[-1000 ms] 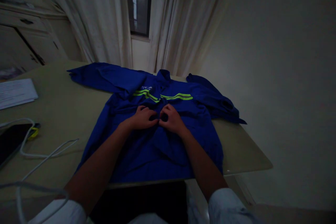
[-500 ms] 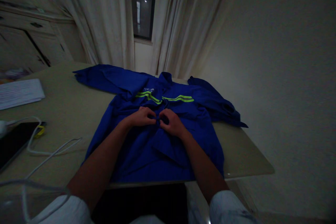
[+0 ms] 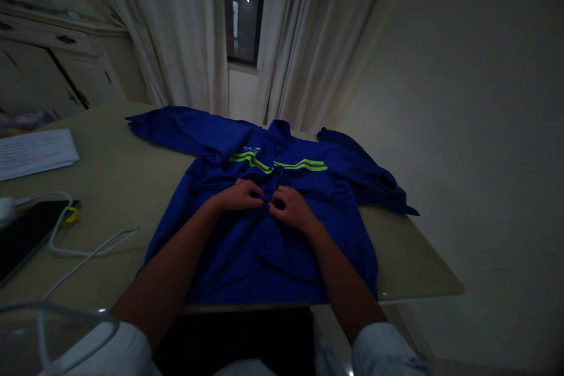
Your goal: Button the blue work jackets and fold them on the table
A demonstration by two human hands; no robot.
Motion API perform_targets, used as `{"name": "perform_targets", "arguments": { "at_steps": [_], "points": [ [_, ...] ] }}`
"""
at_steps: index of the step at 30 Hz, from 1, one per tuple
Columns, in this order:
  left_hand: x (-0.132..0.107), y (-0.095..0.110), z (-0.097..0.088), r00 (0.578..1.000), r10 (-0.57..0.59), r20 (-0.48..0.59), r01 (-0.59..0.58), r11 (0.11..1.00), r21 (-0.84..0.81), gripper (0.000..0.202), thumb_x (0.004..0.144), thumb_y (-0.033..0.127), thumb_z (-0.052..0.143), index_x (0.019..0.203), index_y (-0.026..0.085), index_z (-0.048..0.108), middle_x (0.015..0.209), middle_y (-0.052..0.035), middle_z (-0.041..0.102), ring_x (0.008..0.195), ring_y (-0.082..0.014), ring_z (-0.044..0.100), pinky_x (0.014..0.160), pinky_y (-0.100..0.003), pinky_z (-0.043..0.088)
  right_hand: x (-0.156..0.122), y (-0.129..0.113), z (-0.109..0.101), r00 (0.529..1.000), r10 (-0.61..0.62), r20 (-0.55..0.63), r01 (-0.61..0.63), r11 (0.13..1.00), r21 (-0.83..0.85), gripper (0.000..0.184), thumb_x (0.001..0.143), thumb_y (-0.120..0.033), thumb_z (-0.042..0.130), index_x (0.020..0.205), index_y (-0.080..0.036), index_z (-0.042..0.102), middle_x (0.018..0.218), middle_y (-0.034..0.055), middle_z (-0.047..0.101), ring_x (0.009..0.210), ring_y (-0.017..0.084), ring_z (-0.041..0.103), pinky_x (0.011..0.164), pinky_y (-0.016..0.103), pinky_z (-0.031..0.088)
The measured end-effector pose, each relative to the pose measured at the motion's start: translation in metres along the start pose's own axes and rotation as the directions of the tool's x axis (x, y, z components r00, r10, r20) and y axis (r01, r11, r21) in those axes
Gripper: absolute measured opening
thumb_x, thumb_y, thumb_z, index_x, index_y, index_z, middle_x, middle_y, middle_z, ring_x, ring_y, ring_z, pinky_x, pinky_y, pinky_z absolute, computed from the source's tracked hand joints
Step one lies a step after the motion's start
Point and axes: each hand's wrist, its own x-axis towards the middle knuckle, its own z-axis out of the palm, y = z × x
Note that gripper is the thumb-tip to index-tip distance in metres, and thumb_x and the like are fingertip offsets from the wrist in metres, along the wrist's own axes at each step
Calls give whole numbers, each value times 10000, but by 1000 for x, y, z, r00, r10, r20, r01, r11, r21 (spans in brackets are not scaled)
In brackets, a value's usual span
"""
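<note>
A blue work jacket (image 3: pixel 229 264) with yellow-green stripes across the chest lies spread on the table, collar at the far side and sleeves out to both sides. Below the stripes, at the front opening, my left hand (image 3: pixel 241 195) pinches the jacket's fabric between thumb and fingers. Close beside it on the right, my right hand (image 3: pixel 289 207) also pinches the front edge, its fingers curled. The fingertips of both hands nearly meet. Whether a button or another fastener sits between them is too dark and small to tell.
The table (image 3: pixel 118 188) holds papers (image 3: pixel 37 151), a black phone (image 3: pixel 30 235) and a white cable (image 3: pixel 73 273) on the left. A wall (image 3: pixel 484 158) borders the right side. Curtains (image 3: pixel 185 35) and a window (image 3: pixel 243 9) are behind, with a cabinet (image 3: pixel 83 73) at the back left.
Both hands stay at the jacket front, with only slight finger movement; my right hand sits slightly lower. The whole view has shifted a little.
</note>
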Motion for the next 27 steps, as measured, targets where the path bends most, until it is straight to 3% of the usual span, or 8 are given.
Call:
{"name": "perform_targets", "arguments": {
  "at_steps": [5,14,27],
  "points": [
    [1,1,3,1000,-14,-17,14,1000,6,312,841,391,581,962,228,819,816,6,750,913,-231,668,974,-352,410,-1,-6,4,998,44,-43,-43,999,22,74,851,-187,713,908,-194,666,901,7,619,834,160,598,750,256,432],
    [-2,10,10,996,26,-81,-16,993,119,265,841,406,635,881,199,795,823,-12,736,918,-227,645,977,-342,401,0,-19,11,974,223,-24,-223,950,-219,77,901,-245,645,961,-212,681,1011,47,660,869,191,623,740,284,438],
    [-1,13,8,999,29,-28,-25,990,136,280,860,393,592,885,208,802,751,-18,729,888,-254,669,950,-385,383,0,-21,12,971,240,1,-225,912,-342,119,928,-268,596,988,-197,669,1073,67,675,945,211,636,816,320,440]
  ]
}}
